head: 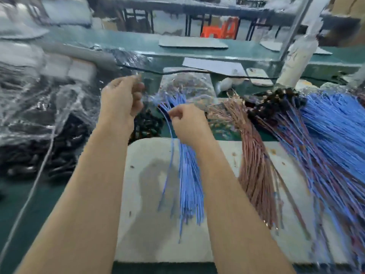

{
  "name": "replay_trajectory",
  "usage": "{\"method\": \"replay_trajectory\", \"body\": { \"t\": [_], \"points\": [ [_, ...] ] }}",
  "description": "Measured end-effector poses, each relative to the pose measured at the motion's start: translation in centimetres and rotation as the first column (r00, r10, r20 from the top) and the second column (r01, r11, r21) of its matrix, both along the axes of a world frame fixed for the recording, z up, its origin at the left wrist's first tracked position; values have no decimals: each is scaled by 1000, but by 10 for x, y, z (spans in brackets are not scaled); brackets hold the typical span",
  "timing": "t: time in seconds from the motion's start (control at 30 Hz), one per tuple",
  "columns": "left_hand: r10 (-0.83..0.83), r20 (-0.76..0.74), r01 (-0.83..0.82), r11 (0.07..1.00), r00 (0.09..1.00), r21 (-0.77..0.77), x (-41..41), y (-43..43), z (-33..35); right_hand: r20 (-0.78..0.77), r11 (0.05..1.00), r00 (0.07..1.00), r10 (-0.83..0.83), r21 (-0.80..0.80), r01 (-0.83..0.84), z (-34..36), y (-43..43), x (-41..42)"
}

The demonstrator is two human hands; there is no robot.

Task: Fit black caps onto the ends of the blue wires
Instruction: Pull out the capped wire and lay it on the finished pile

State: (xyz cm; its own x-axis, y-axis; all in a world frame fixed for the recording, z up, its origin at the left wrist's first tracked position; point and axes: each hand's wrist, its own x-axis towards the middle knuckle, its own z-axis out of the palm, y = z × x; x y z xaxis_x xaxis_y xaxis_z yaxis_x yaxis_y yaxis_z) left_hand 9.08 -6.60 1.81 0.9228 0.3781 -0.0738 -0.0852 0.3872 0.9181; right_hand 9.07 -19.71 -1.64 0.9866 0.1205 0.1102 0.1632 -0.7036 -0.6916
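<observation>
Blue wires (190,184) pinched by right hand (187,125)

Bare white pad (150,194) left of blue wires (190,184); brown wire bundle (256,165) (dense) just beside, right.

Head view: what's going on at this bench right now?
A person is working over a pale mat. The right hand pinches the blue wires near their far ends; they lie on the mat. The left hand is raised with curled fingers; blur hides whether it holds a cap. Loose black caps lie between the hands, and capped wires are heaped on the right.
</observation>
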Motion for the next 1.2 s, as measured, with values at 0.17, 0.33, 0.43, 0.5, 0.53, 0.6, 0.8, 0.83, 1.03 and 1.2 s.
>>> {"method": "replay_trajectory", "body": {
  "t": [0.17,0.33,0.43,0.5,0.53,0.6,0.8,0.83,1.03,1.2],
  "points": [
    [66,-17,-66,998,998,15,-11,32,-10,-36,993,999,-22,-118,18,-18,37,11],
    [49,-21,-49,999,999,-2,-11,26,-16,-83,957,996,-40,-289,14,-23,53,20],
    [30,-25,-31,999,999,-26,-9,20,-17,-91,954,995,-44,-301,15,-23,53,24],
    [27,-26,-28,999,999,-34,-9,19,-18,-75,960,996,-49,-280,26,-23,51,25],
    [26,-27,-27,999,999,-33,-9,19,-18,-55,967,997,-48,-252,33,-23,50,24],
    [31,-27,-32,999,999,-28,-10,22,-18,5,986,999,-43,-163,43,-22,50,21],
    [49,-10,-49,998,999,-31,-10,25,-16,0,962,984,177,-209,-173,-18,68,9],
    [48,-11,-49,998,999,-29,-10,25,-16,-10,946,982,191,-265,-187,-19,71,10],
    [36,-18,-36,999,999,-38,-12,25,-17,-60,851,984,168,-495,-176,-19,76,14],
    [33,-19,-34,998,999,-48,-13,25,-19,-27,886,991,128,-447,-126,-22,77,14]
  ]
}}
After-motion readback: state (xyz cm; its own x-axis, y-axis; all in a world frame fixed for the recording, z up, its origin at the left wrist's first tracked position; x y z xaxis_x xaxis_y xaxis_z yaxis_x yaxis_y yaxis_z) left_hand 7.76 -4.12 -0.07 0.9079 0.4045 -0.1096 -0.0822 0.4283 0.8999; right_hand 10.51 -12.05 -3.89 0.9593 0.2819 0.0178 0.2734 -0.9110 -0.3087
